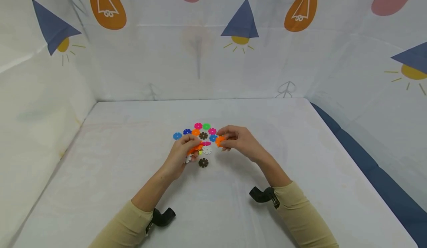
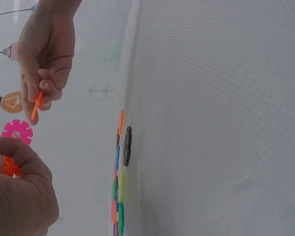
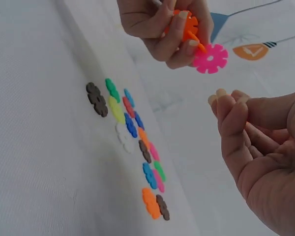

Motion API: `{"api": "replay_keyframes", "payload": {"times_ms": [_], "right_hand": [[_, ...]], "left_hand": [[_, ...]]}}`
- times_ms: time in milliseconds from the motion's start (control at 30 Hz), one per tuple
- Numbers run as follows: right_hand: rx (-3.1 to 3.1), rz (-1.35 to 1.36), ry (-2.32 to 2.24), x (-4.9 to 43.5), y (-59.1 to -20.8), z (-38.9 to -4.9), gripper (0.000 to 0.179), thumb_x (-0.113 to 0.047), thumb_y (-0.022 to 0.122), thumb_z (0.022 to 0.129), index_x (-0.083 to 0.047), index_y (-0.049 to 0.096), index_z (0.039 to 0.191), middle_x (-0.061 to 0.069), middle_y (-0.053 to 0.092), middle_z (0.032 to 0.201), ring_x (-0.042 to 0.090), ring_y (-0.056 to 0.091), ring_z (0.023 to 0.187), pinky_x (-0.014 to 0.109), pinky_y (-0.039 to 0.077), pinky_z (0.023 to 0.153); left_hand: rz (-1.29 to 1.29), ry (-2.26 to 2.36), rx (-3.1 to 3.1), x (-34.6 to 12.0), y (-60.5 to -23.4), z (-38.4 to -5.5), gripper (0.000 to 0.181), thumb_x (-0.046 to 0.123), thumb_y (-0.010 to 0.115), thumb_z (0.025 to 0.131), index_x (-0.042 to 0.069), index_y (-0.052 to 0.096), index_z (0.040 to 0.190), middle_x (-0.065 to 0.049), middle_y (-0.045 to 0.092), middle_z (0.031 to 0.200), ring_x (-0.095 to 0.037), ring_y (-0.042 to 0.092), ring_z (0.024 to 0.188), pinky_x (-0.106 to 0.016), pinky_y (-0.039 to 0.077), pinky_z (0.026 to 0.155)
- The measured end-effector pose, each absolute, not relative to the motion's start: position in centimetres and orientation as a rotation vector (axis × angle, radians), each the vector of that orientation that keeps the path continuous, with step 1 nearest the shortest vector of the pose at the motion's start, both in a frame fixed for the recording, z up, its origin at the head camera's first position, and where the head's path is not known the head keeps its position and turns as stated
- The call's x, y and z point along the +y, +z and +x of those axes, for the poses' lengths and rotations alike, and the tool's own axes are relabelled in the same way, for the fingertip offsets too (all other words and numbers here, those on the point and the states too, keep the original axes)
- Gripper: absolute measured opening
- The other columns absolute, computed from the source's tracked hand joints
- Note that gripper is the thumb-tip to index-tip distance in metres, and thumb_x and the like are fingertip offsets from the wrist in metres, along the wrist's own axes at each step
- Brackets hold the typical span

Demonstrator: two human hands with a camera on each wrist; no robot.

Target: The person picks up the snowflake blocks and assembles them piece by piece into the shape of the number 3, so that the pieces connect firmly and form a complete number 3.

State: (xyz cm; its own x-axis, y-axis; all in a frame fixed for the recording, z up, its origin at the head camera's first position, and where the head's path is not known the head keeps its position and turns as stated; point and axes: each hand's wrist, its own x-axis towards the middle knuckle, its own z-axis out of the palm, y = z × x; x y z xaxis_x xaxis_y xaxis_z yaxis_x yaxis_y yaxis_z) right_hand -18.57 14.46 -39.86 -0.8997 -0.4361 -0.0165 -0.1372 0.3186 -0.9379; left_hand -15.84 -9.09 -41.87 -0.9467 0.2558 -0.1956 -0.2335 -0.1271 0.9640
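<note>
My left hand point(image 1: 178, 153) grips a joined cluster of orange snowflake discs point(image 1: 196, 148), raised over the table. A pink disc point(image 3: 210, 58) sticks out from that cluster, and a white disc point(image 1: 188, 159) shows by the fingers. My right hand point(image 1: 241, 142), also raised, pinches an orange snowflake disc point(image 2: 37, 105) between thumb and fingers. A small gap separates it from the pink disc. In the right wrist view the curled fingers hide most of the right hand's disc.
Several loose snowflake discs lie beneath and beyond the hands, among them a brown disc point(image 1: 203, 162) nearest me, a light-blue disc point(image 1: 177, 136), a green disc point(image 1: 206, 126) and a white disc point(image 1: 207, 150). The white table point(image 1: 133, 122) meets a printed curtain point(image 1: 150, 62) behind.
</note>
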Motion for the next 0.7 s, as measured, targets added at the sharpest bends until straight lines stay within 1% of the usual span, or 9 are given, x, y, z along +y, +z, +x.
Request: {"api": "replay_keyframes", "payload": {"times_ms": [100, 200, 267, 367, 433, 500, 633, 700], "right_hand": [[2.296, -0.490, -1.637, 14.2, -39.8, -18.4, 0.026, -0.009, 0.067, 0.092, 0.000, 0.062, 0.116, 0.022, 0.070, 0.093, 0.053, 0.064, 0.085, 0.041, 0.061, 0.075], [2.267, -0.464, -1.672, 14.0, -39.7, -18.3, 0.024, -0.010, 0.069, 0.091, 0.000, 0.062, 0.112, 0.025, 0.070, 0.091, 0.052, 0.064, 0.081, 0.038, 0.062, 0.072], [2.247, -0.449, -1.693, 13.9, -39.6, -18.2, 0.024, -0.011, 0.069, 0.091, 0.000, 0.063, 0.111, 0.028, 0.069, 0.090, 0.050, 0.065, 0.077, 0.038, 0.062, 0.070], [2.221, -0.438, -1.709, 13.8, -39.6, -18.1, 0.023, -0.011, 0.070, 0.091, 0.000, 0.063, 0.109, 0.029, 0.068, 0.088, 0.041, 0.067, 0.071, 0.036, 0.062, 0.069], [2.207, -0.429, -1.716, 13.7, -39.6, -18.0, 0.023, -0.012, 0.070, 0.091, 0.000, 0.063, 0.109, 0.027, 0.068, 0.087, 0.034, 0.067, 0.068, 0.035, 0.062, 0.069], [2.192, -0.418, -1.728, 13.6, -39.7, -17.9, 0.023, -0.012, 0.070, 0.091, 0.001, 0.063, 0.110, 0.026, 0.069, 0.086, 0.031, 0.068, 0.067, 0.034, 0.062, 0.069], [2.161, -0.401, -1.763, 13.4, -39.7, -17.8, 0.023, -0.010, 0.069, 0.091, 0.002, 0.064, 0.110, 0.030, 0.068, 0.087, 0.029, 0.067, 0.065, 0.033, 0.062, 0.067], [2.148, -0.400, -1.772, 13.3, -39.7, -17.8, 0.023, -0.010, 0.068, 0.092, 0.002, 0.064, 0.110, 0.027, 0.069, 0.085, 0.027, 0.067, 0.064, 0.032, 0.062, 0.067]], "left_hand": [[0.014, 2.145, 1.828, -9.1, -41.8, -15.9, 0.013, 0.020, 0.052, 0.102, 0.007, 0.051, 0.102, 0.000, 0.053, 0.083, -0.010, 0.047, 0.061, -0.016, 0.043, 0.051], [0.010, 2.154, 1.833, -9.1, -41.7, -15.9, 0.012, 0.020, 0.051, 0.101, 0.008, 0.050, 0.101, 0.001, 0.052, 0.083, -0.010, 0.046, 0.061, -0.015, 0.041, 0.050], [0.010, 2.163, 1.837, -9.1, -41.7, -15.9, 0.012, 0.020, 0.051, 0.101, 0.008, 0.050, 0.100, 0.000, 0.052, 0.082, -0.010, 0.046, 0.061, -0.015, 0.041, 0.049], [0.010, 2.179, 1.831, -9.1, -41.6, -15.9, 0.011, 0.019, 0.051, 0.101, 0.008, 0.049, 0.098, 0.000, 0.051, 0.080, -0.009, 0.045, 0.059, -0.015, 0.040, 0.048], [0.010, 2.183, 1.827, -9.1, -41.6, -15.8, 0.011, 0.018, 0.050, 0.101, 0.008, 0.049, 0.098, 0.000, 0.051, 0.079, -0.010, 0.045, 0.059, -0.014, 0.040, 0.048], [0.012, 2.185, 1.825, -9.1, -41.6, -15.8, 0.011, 0.017, 0.049, 0.101, 0.007, 0.048, 0.098, 0.000, 0.051, 0.079, -0.010, 0.045, 0.058, -0.014, 0.040, 0.048], [0.015, 2.185, 1.827, -9.1, -41.6, -15.7, 0.010, 0.017, 0.048, 0.101, 0.007, 0.047, 0.098, -0.001, 0.051, 0.077, -0.010, 0.045, 0.058, -0.014, 0.039, 0.047], [0.018, 2.183, 1.832, -9.1, -41.6, -15.8, 0.010, 0.017, 0.047, 0.100, 0.007, 0.047, 0.098, 0.000, 0.050, 0.076, -0.010, 0.044, 0.058, -0.015, 0.039, 0.047]]}}
